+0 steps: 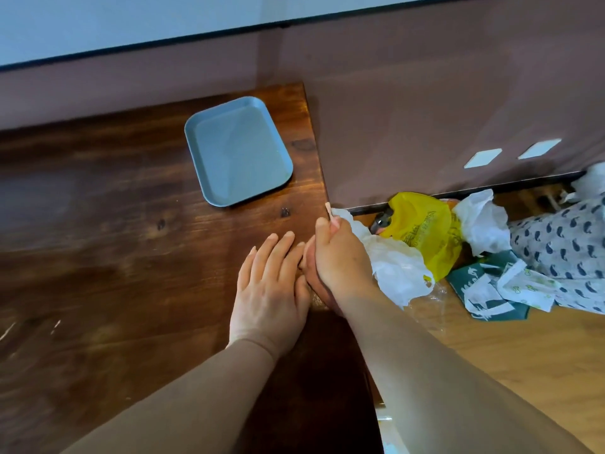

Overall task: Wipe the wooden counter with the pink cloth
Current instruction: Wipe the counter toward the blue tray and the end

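The dark wooden counter (114, 224) fills the left and middle of the view. My left hand (271, 290) lies flat on it near its right edge, fingers straight. Beside it and touching it, my right hand (340, 257) is curled at the counter's edge. It grips what looks like the pink cloth (311, 273), a pinkish bunch that shows only under the hand and between both hands. A thin pale tip (330, 213) sticks up above the right fingers.
A grey-blue tray (239, 152) sits on the counter near the back right corner. On the floor to the right of the counter lie a yellow bag (422, 231), white bags (396, 267), green paper (484, 290) and patterned fabric (563, 244). A mauve wall stands behind.
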